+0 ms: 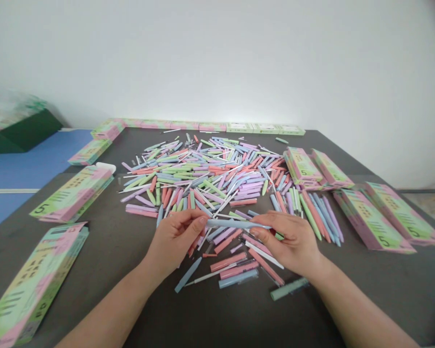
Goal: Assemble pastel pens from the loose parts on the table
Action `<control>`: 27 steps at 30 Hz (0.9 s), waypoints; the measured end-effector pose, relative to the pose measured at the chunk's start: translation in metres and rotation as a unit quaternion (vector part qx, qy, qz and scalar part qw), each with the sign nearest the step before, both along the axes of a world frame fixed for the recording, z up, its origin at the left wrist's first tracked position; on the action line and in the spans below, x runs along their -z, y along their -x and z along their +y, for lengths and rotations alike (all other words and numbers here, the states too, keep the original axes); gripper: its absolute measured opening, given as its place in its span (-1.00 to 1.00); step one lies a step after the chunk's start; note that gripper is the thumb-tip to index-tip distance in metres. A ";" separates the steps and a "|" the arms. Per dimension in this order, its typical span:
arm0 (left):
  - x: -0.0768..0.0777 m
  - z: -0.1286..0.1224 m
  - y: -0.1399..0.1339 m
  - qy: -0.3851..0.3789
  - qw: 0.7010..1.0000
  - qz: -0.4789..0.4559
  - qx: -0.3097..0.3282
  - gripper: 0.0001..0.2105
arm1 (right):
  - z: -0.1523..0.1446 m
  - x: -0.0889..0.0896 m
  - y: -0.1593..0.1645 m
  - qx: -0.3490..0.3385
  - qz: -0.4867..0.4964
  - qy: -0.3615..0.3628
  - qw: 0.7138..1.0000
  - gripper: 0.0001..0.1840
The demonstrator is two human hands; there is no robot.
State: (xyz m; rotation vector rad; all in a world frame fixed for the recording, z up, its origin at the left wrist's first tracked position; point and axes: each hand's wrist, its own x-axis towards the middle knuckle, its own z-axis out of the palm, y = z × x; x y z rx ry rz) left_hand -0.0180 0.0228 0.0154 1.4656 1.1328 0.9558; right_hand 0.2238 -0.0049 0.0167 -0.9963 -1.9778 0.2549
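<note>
Left grip (pixel 179 237) and right grip (pixel 288 239) pinch one blue pen (pixel 232 224).
Boxes (pixel 72 193) lie left and right on the counter (pixel 217 321); a green bin (pixel 27 130) far left holds clear plastic (pixel 10 108).

Left forearm (pixel 118 302) and right forearm (pixel 358 302) converge from the near side, left hand (pixel 176 238) and right hand (pixel 290 241) roughly level, apart, both in thumb-to-finger pinch.

Both hands (pixel 177 237) (pixel 292 241) hold a blue pen (pixel 234 224) above scattered pen parts (pixel 239 279).
</note>
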 end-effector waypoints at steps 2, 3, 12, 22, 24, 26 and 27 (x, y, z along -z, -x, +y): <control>0.000 0.000 -0.001 0.003 1.000 -0.003 -0.005 -0.80 | 0.000 0.002 0.000 0.002 0.007 0.013 1.000 -0.91; 0.000 0.000 -0.001 0.000 1.000 -0.004 -0.009 -0.81 | 0.000 0.003 0.001 0.005 0.012 0.021 1.000 -0.91; 0.002 -0.005 0.000 -0.063 0.996 0.037 -0.041 -0.79 | -0.003 0.006 0.002 0.038 0.049 0.098 0.993 -0.89; 0.005 -0.004 0.002 -0.100 0.992 0.061 -0.042 -0.81 | 0.000 0.010 0.004 0.033 0.065 0.126 0.989 -0.87; 0.006 -0.004 0.003 -0.100 0.992 0.062 -0.043 -0.81 | 0.001 0.009 0.004 0.018 0.055 0.124 0.991 -0.87; 0.007 -0.004 0.002 -0.095 0.993 0.063 -0.039 -0.81 | 0.003 0.008 0.003 0.003 0.035 0.119 0.992 -0.86; 0.007 -0.004 0.001 -0.091 0.993 0.061 -0.035 -0.81 | 0.004 0.008 0.003 -0.004 0.021 0.115 0.993 -0.85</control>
